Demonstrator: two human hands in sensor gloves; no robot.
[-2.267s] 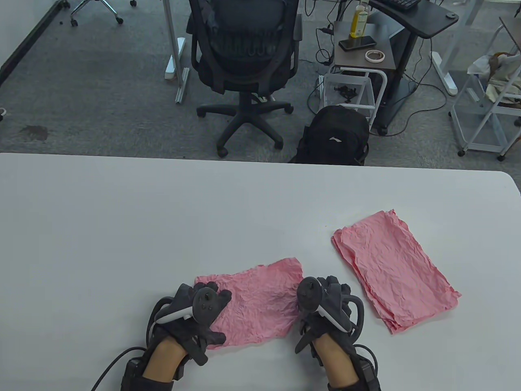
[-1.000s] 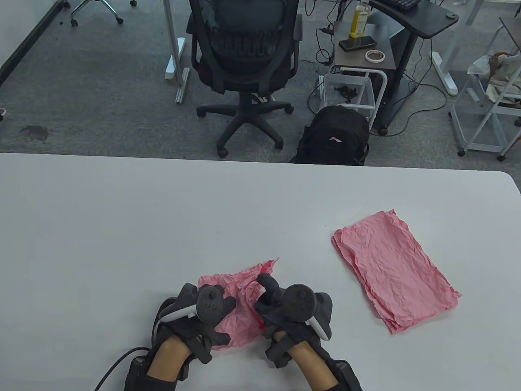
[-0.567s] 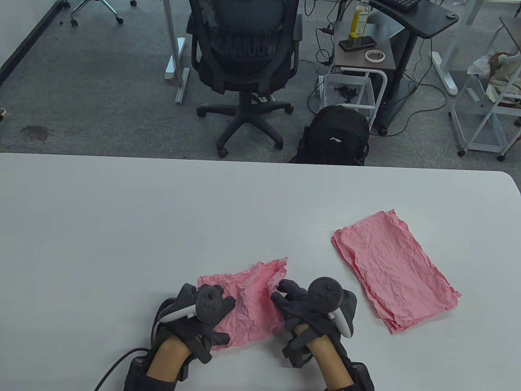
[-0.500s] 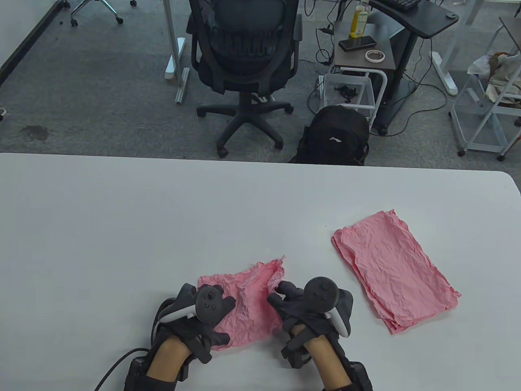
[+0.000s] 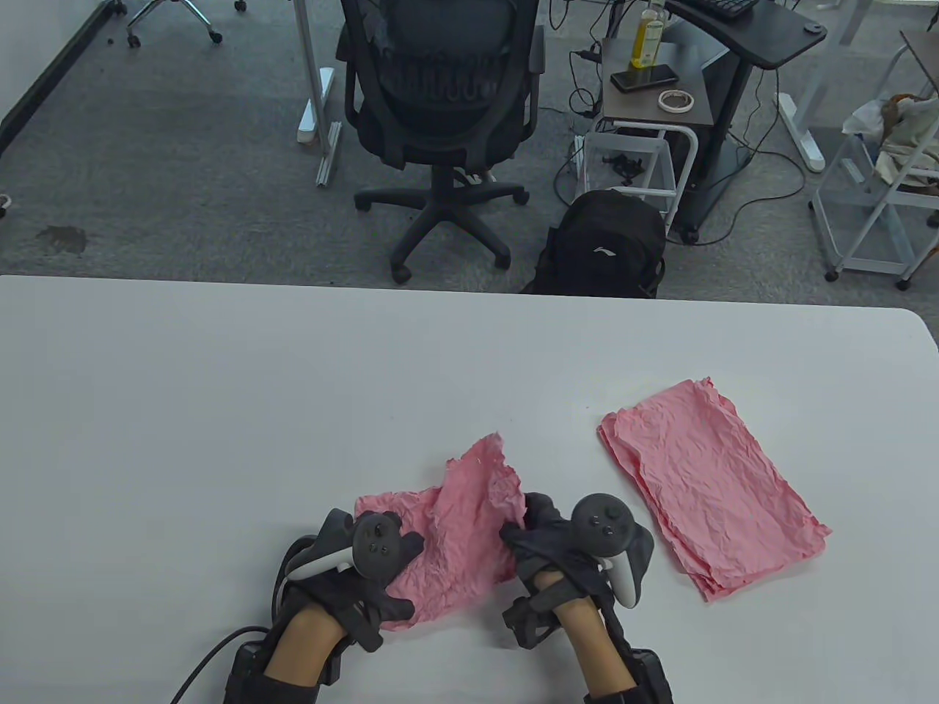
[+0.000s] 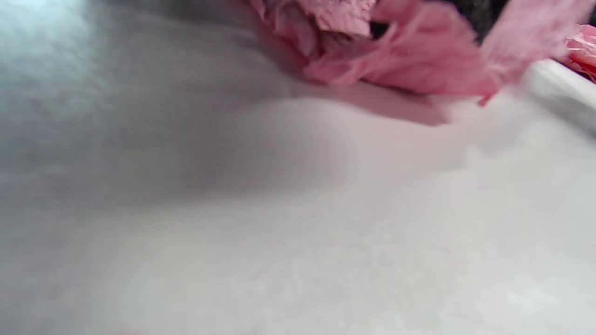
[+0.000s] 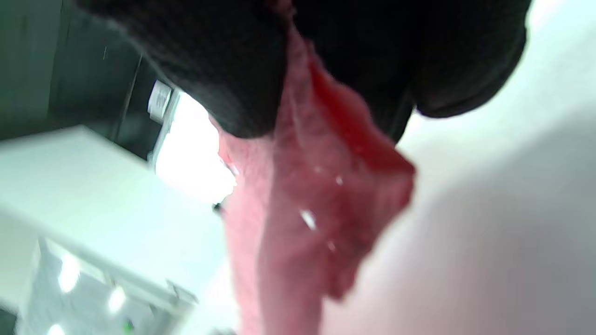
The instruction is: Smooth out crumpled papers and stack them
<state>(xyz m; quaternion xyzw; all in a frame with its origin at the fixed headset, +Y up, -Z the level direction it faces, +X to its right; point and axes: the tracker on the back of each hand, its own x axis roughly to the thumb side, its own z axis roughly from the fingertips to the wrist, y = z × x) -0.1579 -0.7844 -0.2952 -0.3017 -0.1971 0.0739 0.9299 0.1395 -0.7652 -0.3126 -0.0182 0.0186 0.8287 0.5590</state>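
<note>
A crumpled pink sheet (image 5: 469,528) lies near the table's front edge. My left hand (image 5: 374,565) rests flat on its left part and holds it down. My right hand (image 5: 530,522) pinches the sheet's right edge, which stands lifted with one corner pointing up. The right wrist view shows dark gloved fingers (image 7: 223,70) clamped on the pink sheet (image 7: 316,209). In the left wrist view the pink sheet (image 6: 400,60) is blurred and bunched at the top. To the right lies a stack of flattened pink sheets (image 5: 708,480), well apart from both hands.
The white table (image 5: 293,381) stretches wide to the left and back. Beyond its far edge stand a black office chair (image 5: 440,95) and a black backpack (image 5: 609,242) on the floor.
My right hand took hold of the sheet's right edge, drew it in toward the left hand, then raised it up and to the right. The left hand stayed in place.
</note>
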